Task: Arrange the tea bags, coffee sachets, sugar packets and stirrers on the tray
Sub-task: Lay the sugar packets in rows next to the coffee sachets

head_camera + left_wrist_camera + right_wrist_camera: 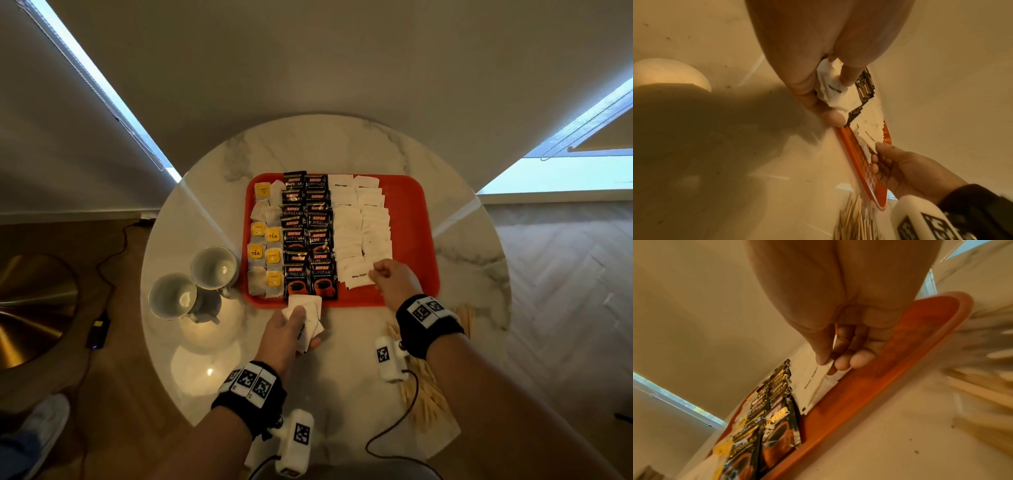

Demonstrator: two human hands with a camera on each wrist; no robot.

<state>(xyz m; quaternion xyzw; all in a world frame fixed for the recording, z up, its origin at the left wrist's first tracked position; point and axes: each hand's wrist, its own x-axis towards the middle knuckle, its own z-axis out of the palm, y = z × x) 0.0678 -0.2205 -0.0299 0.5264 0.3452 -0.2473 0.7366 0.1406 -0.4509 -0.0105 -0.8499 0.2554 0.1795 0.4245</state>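
Sugar packets [362,219] lie in two overlapping white columns on the right-hand part of the red tray [409,219], which sits in the middle of a round marble table [342,147]. Left of them, black Kopiko Supremo coffee sachets [307,236] run in two columns from the far rim to the near rim, and left again two columns of tea bags [264,243], some with yellow tags, fill the tray's left side. The right hand [394,279] is over the near right of the tray, its thumb and fingers pinching the edge of a white sugar packet [358,275] at the near end of the sugar columns; the right wrist view shows that packet [819,379] lying just beside the nearest coffee sachets. The left hand [291,329] is just off the tray's near rim, over the table, grasping a small stack of white sugar packets [306,308] whose far edge overlaps the rim; the left wrist view shows the fingers [812,97] curled round this stack [831,87]. Wooden stirrers [430,401] lie in a loose heap on the table at the near right, partly hidden under the right forearm. Two empty cups [195,281] stand on the table just left of the tray, one nearer than the other. Black wrist straps with white marker blocks [430,310] sit on both wrists.
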